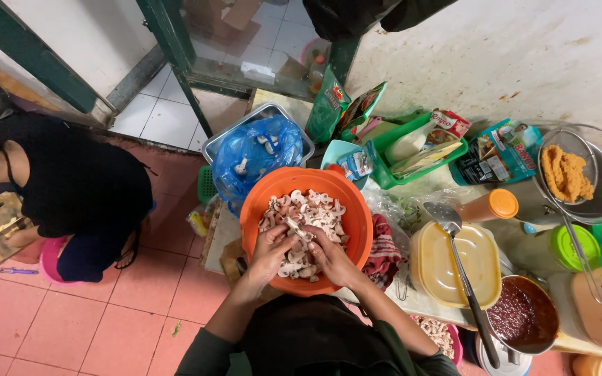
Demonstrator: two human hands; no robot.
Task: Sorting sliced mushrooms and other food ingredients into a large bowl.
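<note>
Mushroom [294,230] between both hands, orange bowl [357,219]

A blue bag [256,154] lies far left; a ladle [462,275] rests across a yellow tub [456,267], right; a pot [524,317] stands near right.

Both forearms are extended forward and angled inward. The left hand [271,248] and right hand [330,255] are held close together, fingers curled, thumbs nearly meeting.
</note>
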